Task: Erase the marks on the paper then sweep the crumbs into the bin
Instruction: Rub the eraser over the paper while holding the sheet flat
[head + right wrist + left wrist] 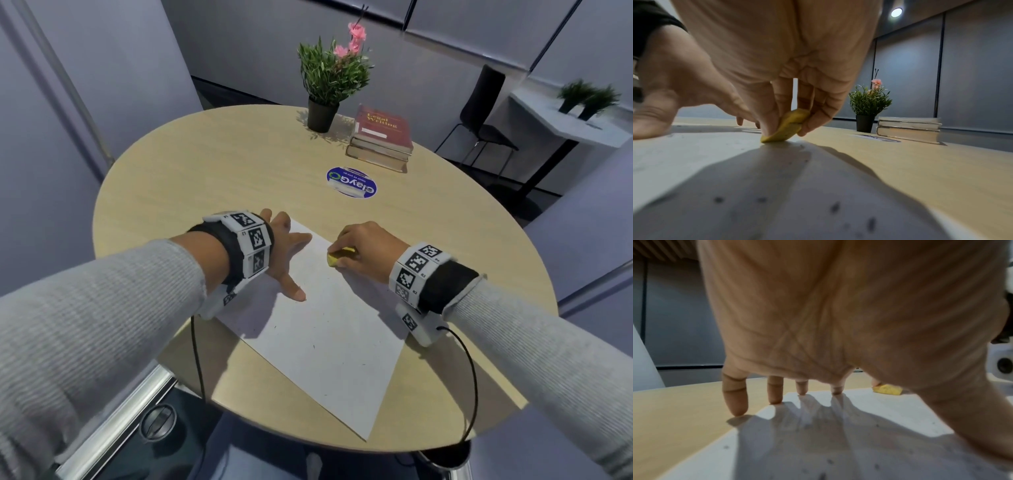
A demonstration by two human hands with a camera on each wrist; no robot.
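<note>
- The left hand (pixel 286 253) lies spread, fingers straight, its fingertips (pixel 774 400) pressing the far left corner of the paper (pixel 325 339).
- The paper lies flat on the round table (pixel 205 171), dotted with dark crumbs (pixel 835 207).
- The right hand (pixel 368 250) pinches a yellow eraser (pixel 337 257) between thumb and fingers, its lower edge touching the paper's far right edge.
- Beyond lie a blue sticker (pixel 351 181), a potted plant (pixel 325 85) and stacked books (pixel 382 140).

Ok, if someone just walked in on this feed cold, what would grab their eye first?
Most likely the two hands on the white paper at the table's near side: the left hand spread flat, pinning it, and the right hand pinching a yellow eraser against the sheet's far edge. After that, the dark crumbs dotting the paper, then the pink-flowered potted plant at the far side.
</note>
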